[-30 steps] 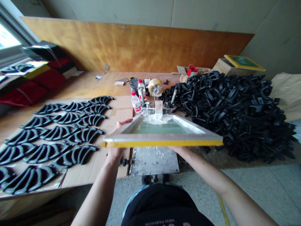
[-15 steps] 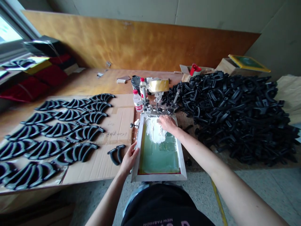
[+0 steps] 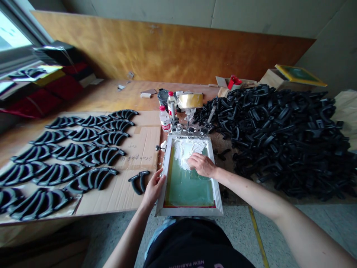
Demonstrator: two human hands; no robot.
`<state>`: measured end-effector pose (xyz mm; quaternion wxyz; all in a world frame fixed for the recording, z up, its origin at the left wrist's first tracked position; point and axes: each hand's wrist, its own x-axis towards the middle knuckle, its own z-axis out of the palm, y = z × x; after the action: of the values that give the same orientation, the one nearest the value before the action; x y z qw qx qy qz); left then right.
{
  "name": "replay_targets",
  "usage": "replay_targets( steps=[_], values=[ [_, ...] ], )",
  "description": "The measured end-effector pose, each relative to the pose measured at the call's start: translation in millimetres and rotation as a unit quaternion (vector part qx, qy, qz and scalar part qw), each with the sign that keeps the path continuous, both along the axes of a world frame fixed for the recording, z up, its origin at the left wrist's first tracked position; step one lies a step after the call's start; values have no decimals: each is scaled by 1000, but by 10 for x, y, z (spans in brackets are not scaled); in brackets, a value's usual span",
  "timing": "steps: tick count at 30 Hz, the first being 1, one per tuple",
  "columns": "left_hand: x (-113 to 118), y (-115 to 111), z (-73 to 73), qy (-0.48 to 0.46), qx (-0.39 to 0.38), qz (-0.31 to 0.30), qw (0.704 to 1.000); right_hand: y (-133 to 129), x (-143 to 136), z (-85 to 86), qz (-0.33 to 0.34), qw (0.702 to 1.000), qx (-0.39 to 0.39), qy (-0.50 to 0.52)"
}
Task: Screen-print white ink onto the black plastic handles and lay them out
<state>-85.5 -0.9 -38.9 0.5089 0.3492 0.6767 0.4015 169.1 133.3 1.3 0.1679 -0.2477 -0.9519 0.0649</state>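
Wooden table carries a printing screen. Left hand grips the screen's left edge; right hand presses on its mesh beside white ink, fingers curled, perhaps around something.

A long wooden tabletop runs along the wall. On its left part lies a flat sheet of cardboard covered with rows of black curved handles. Near the middle stand two small bottles and a roll of tape, with a printing frame in front of them. To the right a big heap of black parts covers the tabletop
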Motion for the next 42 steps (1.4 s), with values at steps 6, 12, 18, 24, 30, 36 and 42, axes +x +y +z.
replay_targets(
  steps=[6,12,18,24,30,36,42],
  values=[
    [-5,13,288,-19,-21,-19,999,242,-89,176,-48,998,-39,17],
    [-69,138,1010,-25,34,-19,999,966,72,535,-256,962,-19,91],
    [70,674,1501,-140,239,44,960,942,827,127,-467,855,-98,203],
    [434,780,1263,-220,198,134,946,156,416,-447,-255,952,-151,78],
    [906,121,518,-322,-121,0,939,-506,-73,-235,-137,986,-57,71],
    [208,-157,241,-215,-124,81,965,-31,494,-220,-192,974,-116,39],
    [-1102,-536,-263,145,-247,129,949,659,1400,-571,-412,889,-129,-156]
  ],
)
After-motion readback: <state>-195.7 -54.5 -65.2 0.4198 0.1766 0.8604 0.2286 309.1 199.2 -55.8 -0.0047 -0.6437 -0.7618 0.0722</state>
